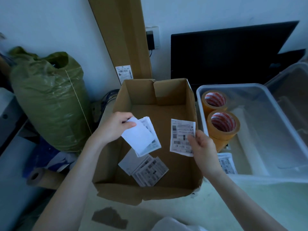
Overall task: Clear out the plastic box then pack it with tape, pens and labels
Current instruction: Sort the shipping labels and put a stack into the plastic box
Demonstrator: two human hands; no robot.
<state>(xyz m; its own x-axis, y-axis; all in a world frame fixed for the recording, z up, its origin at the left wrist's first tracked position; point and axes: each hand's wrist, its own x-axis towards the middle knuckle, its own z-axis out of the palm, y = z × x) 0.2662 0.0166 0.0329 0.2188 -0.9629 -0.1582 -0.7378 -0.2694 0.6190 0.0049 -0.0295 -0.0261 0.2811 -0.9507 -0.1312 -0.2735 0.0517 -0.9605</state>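
My left hand (115, 126) grips a small stack of white labels (143, 138) above the open cardboard box (191, 104). A single printed barcode label (180, 135) is pinched at its lower right corner by my right hand (202, 145). More labels (146, 169) lie loose on the cardboard box's floor. To the right stands the clear plastic box (250, 86). It holds brown tape rolls (222, 126) stacked along its left side and a label (227, 163) near its front left corner.
A stuffed green bag (50, 100) stands left of the cardboard box. A tall flat carton (123, 35) leans on the wall behind, next to a dark monitor (225, 54). The plastic box's clear lid (290, 90) stands at far right. A cardboard tube (45, 178) lies lower left.
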